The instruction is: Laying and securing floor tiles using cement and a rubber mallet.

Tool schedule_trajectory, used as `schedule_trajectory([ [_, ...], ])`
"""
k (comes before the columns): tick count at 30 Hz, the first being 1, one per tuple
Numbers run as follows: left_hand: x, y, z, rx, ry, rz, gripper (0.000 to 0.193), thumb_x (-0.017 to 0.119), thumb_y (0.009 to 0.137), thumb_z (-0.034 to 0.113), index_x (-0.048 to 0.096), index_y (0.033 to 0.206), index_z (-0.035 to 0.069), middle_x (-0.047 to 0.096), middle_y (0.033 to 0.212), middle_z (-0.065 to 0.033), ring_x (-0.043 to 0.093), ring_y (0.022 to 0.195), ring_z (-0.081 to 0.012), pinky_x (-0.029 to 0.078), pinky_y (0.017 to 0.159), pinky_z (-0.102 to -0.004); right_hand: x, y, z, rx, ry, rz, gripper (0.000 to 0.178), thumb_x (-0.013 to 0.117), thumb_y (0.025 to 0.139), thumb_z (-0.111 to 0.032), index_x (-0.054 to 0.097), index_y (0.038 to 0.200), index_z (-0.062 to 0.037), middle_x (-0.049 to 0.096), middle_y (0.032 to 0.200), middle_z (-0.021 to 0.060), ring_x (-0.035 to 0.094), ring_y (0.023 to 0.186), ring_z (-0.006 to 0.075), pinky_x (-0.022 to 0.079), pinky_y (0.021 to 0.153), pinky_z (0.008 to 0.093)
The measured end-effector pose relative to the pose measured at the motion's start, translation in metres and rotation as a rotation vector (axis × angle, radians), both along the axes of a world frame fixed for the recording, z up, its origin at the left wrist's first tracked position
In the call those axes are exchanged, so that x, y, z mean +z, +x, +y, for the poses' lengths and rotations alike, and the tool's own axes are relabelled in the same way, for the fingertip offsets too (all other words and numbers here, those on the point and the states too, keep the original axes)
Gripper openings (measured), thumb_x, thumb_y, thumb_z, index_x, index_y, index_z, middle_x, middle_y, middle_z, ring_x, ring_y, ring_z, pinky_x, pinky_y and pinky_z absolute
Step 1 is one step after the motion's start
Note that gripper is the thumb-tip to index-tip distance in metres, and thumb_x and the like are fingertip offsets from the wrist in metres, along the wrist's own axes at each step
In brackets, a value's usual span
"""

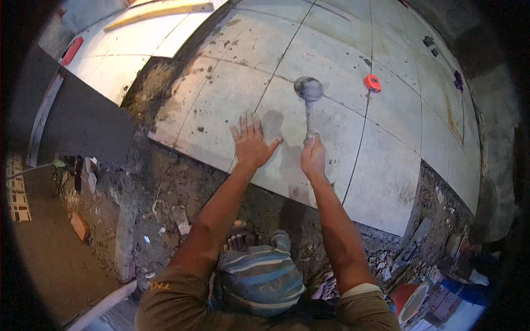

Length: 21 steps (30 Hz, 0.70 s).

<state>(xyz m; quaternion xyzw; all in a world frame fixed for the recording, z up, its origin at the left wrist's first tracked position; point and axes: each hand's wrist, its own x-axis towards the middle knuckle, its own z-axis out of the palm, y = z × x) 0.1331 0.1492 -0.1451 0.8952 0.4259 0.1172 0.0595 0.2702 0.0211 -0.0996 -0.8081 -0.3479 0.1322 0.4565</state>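
Note:
My left hand (pixel 253 142) lies flat on a pale floor tile (pixel 309 165), its fingers spread. Wrapped round the handle of a rubber mallet is my right hand (pixel 313 156). The mallet (pixel 308 89) has a dark, rounded head, slightly blurred, which is over the tiles ahead of my hands near a joint line. I cannot tell whether the head touches the surface. To the right of the mallet, a red-orange tape measure (pixel 372 83) sits on the tiles beside a joint.
Rough mortar and rubble (pixel 182 187) border the tiles' near edge. A wooden straightedge (pixel 160 15) lies at the far left, near a red tool (pixel 72 51). Small dark objects (pixel 458 81) lie at the far right. A red-and-white bucket (pixel 411 302) stands at lower right.

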Motion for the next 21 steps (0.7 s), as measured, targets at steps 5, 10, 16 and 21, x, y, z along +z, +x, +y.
schedule_trajectory([
  [5,0.006,0.007,0.008,0.021,-0.014,-0.049,0.106,0.043,0.083,0.075,0.021,0.150,-0.004,0.018,0.158,-0.0214,0.010,0.148,-0.0373,0.003,0.114,-0.0627,-0.041,0.028,0.001,0.101,-0.114,-0.123,0.043,0.037,0.101,-0.033,0.058,0.099,0.0050,0.060,0.092,0.0335,0.057,0.087,0.0513,0.043,0.077,0.0535],
  [10,-0.005,-0.015,-0.014,0.117,-0.003,-0.065,0.108,0.043,0.082,0.076,0.024,0.149,-0.005,0.016,0.158,-0.0227,0.009,0.148,-0.0375,0.001,0.114,-0.0631,0.024,0.003,-0.019,0.179,-0.166,0.049,0.042,0.038,0.100,-0.031,0.059,0.092,0.0051,0.061,0.091,0.0323,0.057,0.089,0.0507,0.044,0.076,0.0515],
  [16,-0.007,-0.018,-0.020,0.120,0.023,-0.126,0.108,0.044,0.082,0.076,0.025,0.147,-0.008,0.015,0.157,-0.0255,0.008,0.147,-0.0394,0.000,0.113,-0.0647,-0.026,-0.011,-0.065,0.267,-0.101,-0.296,0.041,0.037,0.100,-0.033,0.053,0.095,0.0045,0.060,0.086,0.0312,0.057,0.085,0.0502,0.044,0.072,0.0519],
  [21,-0.001,-0.011,-0.021,0.110,0.030,-0.140,0.107,0.043,0.082,0.076,0.027,0.147,-0.008,0.020,0.157,-0.0248,0.009,0.148,-0.0379,-0.001,0.113,-0.0650,-0.025,-0.015,-0.065,0.320,-0.111,-0.272,0.043,0.037,0.100,-0.034,0.055,0.101,0.0045,0.060,0.089,0.0338,0.057,0.088,0.0526,0.044,0.075,0.0544],
])
